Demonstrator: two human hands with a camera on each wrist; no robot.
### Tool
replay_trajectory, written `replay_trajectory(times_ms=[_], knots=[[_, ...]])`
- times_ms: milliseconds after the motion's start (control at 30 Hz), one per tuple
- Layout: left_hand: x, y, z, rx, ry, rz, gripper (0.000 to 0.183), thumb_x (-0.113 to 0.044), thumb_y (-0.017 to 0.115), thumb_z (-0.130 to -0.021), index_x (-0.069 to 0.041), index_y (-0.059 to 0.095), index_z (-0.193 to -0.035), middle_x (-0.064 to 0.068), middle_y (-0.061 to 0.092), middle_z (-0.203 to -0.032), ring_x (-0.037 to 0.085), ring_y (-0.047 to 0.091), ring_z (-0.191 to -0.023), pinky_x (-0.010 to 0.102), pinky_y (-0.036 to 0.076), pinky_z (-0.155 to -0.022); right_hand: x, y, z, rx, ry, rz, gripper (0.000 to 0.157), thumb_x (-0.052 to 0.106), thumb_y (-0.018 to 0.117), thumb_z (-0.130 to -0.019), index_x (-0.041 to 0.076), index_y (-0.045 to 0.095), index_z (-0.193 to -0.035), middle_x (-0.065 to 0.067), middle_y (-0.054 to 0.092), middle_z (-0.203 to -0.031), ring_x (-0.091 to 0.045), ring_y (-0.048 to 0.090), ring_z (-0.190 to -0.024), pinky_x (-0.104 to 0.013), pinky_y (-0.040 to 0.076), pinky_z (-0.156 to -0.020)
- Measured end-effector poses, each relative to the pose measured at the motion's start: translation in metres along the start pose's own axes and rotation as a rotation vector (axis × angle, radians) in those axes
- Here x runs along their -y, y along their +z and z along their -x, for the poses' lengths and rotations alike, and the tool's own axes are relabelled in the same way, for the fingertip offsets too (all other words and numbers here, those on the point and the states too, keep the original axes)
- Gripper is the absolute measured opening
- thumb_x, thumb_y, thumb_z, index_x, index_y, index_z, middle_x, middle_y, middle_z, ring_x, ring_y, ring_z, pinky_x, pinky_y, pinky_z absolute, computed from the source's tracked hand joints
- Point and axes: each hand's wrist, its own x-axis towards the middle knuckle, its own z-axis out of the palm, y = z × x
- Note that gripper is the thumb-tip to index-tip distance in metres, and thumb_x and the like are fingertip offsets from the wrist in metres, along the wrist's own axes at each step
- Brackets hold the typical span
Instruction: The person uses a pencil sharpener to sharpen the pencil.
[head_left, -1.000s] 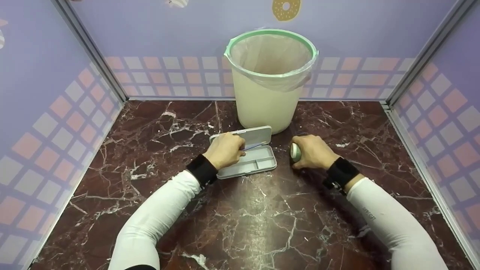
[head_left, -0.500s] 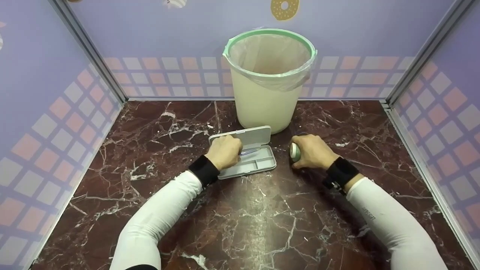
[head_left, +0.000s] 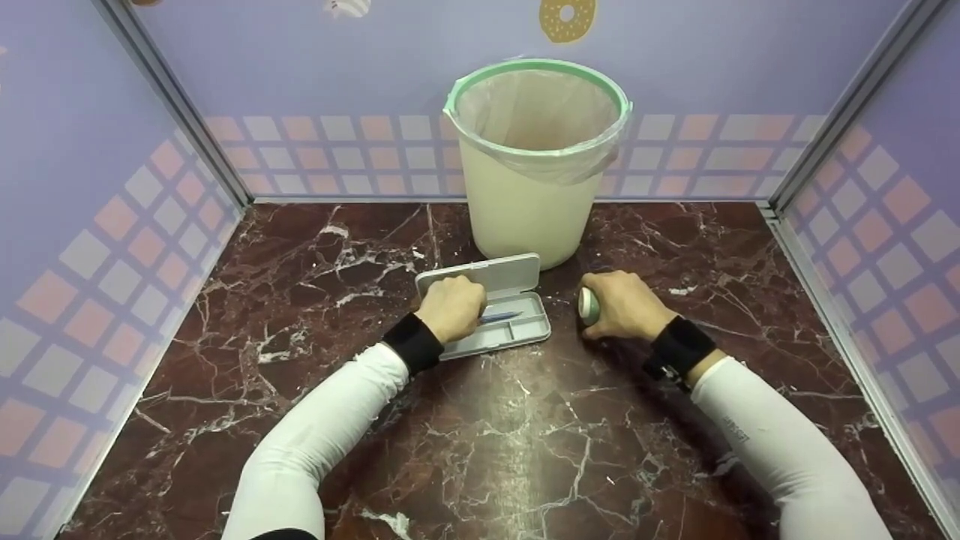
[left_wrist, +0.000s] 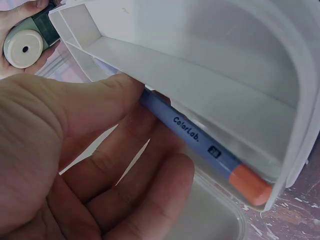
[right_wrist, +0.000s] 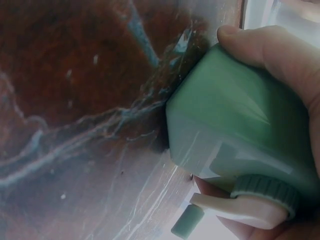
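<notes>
My left hand is over the open grey pencil case and pinches a blue pencil between thumb and fingers. The pencil has an orange end and lies low in the case's long compartment, alongside the divider, its sharpened tip pointing right in the head view. To the right of the case, my right hand grips a green hand-crank pencil sharpener from above, on the table. Its cream crank arm with a green knob shows in the right wrist view. In the head view the hand hides most of the sharpener.
A cream bin with a green rim and a clear liner stands just behind the case. Dark red marbled tabletop spreads in front. Purple panels with checked bands close off the back and both sides.
My left hand has lowered the pencil from above the case into its long compartment, and the pencil lies flatter now. My right hand keeps its hold on the pencil sharpener in the same place.
</notes>
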Motion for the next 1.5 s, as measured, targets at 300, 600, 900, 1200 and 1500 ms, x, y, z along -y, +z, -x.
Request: replay_trajectory(times_ms=[300, 600, 900, 1200, 1500], knots=[[0.003, 0.004, -0.002, 0.027, -0.018, 0.065, 0.013, 0.003, 0.077, -0.086, -0.008, 0.084, -0.083, 0.024, 0.084, -0.097, 0.049, 0.083, -0.092, 0.064, 0.067, -0.078, 0.0, 0.0, 0.001, 0.0, 0.001, -0.002, 0.056, 0.028, 0.103, -0.06, 0.013, 0.069, -0.102, -0.004, 0.078, -0.09, -0.034, 0.076, -0.084, -0.056, 0.064, -0.082], [0.005, 0.005, -0.001, 0.023, -0.025, 0.079, 0.01, 0.0, 0.079, -0.086, -0.008, 0.085, -0.085, 0.022, 0.085, -0.097, 0.047, 0.083, -0.091, 0.062, 0.068, -0.079, 0.002, 0.002, -0.001, 0.005, 0.009, -0.01, 0.057, 0.027, 0.104, -0.06, 0.013, 0.069, -0.102, -0.005, 0.079, -0.091, -0.033, 0.076, -0.084, -0.056, 0.064, -0.083], [0.0, 0.004, 0.005, -0.006, -0.029, 0.051, 0.012, -0.011, 0.081, -0.093, -0.005, 0.08, -0.082, 0.025, 0.083, -0.094, 0.05, 0.082, -0.09, 0.063, 0.067, -0.077, 0.003, -0.003, -0.002, 0.044, 0.004, -0.026, 0.058, 0.024, 0.105, -0.06, 0.013, 0.067, -0.102, -0.005, 0.079, -0.093, -0.032, 0.076, -0.085, -0.055, 0.065, -0.082], [-0.009, 0.004, 0.005, -0.123, 0.023, 0.005, 0.025, -0.025, 0.08, -0.094, -0.008, 0.075, -0.076, 0.019, 0.082, -0.085, 0.045, 0.081, -0.08, 0.061, 0.065, -0.068, 0.007, -0.015, -0.001, 0.102, 0.068, 0.032, 0.06, 0.016, 0.102, -0.061, 0.013, 0.065, -0.107, -0.009, 0.079, -0.099, -0.038, 0.077, -0.092, -0.06, 0.064, -0.083], [0.002, 0.035, -0.003, -0.183, 0.052, -0.001, 0.026, -0.03, 0.08, -0.091, -0.015, 0.069, -0.072, 0.012, 0.08, -0.079, 0.04, 0.078, -0.07, 0.057, 0.06, -0.058, 0.005, -0.016, 0.004, 0.116, 0.032, 0.002, 0.059, 0.015, 0.099, -0.067, 0.01, 0.063, -0.113, -0.012, 0.078, -0.103, -0.038, 0.076, -0.093, -0.059, 0.064, -0.084]])
